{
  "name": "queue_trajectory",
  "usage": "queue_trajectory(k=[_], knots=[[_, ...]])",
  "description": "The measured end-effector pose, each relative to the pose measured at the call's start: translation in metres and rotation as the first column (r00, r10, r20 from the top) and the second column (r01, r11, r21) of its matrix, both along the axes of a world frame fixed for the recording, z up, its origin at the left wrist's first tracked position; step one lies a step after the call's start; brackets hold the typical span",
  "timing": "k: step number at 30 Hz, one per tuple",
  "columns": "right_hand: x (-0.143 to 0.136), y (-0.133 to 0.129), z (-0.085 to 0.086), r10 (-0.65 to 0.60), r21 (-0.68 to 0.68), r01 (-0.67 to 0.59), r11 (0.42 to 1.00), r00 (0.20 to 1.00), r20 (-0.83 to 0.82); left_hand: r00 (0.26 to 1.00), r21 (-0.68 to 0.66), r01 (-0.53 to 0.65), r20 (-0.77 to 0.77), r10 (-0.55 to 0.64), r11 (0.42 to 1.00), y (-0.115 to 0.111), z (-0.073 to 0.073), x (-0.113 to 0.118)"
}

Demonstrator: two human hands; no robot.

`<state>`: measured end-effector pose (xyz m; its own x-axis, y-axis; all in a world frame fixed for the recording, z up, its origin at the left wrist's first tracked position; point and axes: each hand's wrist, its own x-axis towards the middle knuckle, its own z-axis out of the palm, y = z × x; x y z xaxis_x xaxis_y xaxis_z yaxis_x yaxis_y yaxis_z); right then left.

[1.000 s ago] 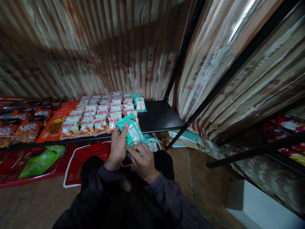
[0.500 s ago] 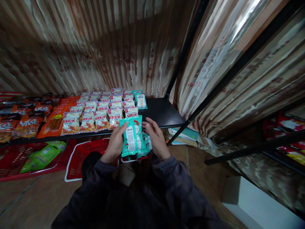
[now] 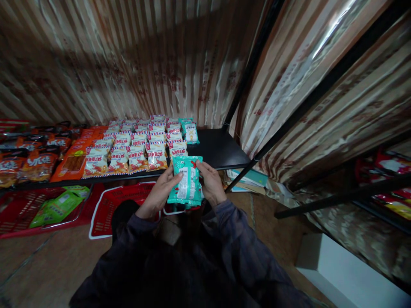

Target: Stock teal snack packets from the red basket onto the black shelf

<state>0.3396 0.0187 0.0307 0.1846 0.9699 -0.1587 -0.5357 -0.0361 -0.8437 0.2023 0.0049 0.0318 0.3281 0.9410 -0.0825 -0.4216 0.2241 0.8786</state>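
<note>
A teal snack bag (image 3: 189,188) with a white printed panel is held upright between both hands, in front of the shelf edge. My left hand (image 3: 159,190) grips its left side, thumb across the front. At the upper right corner, my right hand (image 3: 212,182) pinches the bag. On the black shelf (image 3: 218,149) a similar teal bag (image 3: 191,132) stands at the back. To its left are rows of white and red snack bags (image 3: 156,156). Below the held bag, part of a red basket (image 3: 175,209) shows; its contents are mostly hidden.
Orange snack packs (image 3: 72,160) lie further left on the shelf. Underneath, a red basket (image 3: 16,233) holds green packs (image 3: 59,207). A black slanting post (image 3: 269,147) rises at right, near stacked books (image 3: 248,182). A white box (image 3: 353,273) sits on the floor.
The teal bag has moved slightly right and up with my left hand. My right hand, apart from the bag before, has closed on its upper right corner.
</note>
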Motion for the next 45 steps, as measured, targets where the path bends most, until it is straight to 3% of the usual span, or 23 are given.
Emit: queue_trajectory(k=[8,13,21,27,36,45], knots=[[0.003,0.009,-0.004,-0.036,0.006,0.036,0.999,0.999,0.031,0.999,-0.016,0.032,-0.033,-0.033,0.999,-0.004,-0.009,-0.001],[0.002,0.016,-0.007,-0.022,-0.021,0.023,0.999,0.998,0.057,0.999,-0.048,-0.011,-0.04,0.009,0.999,-0.004,-0.011,0.001],[0.003,-0.004,-0.015,0.152,0.021,-0.16,0.987,0.967,0.206,0.984,-0.031,-0.174,-0.045,0.173,0.984,0.008,-0.012,-0.006],[0.004,-0.014,-0.022,0.226,0.044,-0.243,0.969,0.945,0.235,0.98,-0.016,-0.198,-0.024,0.198,0.98,0.014,-0.016,-0.007],[0.002,-0.012,-0.03,0.137,0.034,-0.146,0.989,0.973,0.184,0.976,-0.038,-0.217,-0.009,0.216,0.976,0.012,-0.013,0.0],[0.009,-0.008,-0.029,0.042,0.017,-0.046,0.999,0.981,0.189,0.987,-0.099,-0.156,-0.057,0.151,0.983,0.008,-0.013,0.004]])
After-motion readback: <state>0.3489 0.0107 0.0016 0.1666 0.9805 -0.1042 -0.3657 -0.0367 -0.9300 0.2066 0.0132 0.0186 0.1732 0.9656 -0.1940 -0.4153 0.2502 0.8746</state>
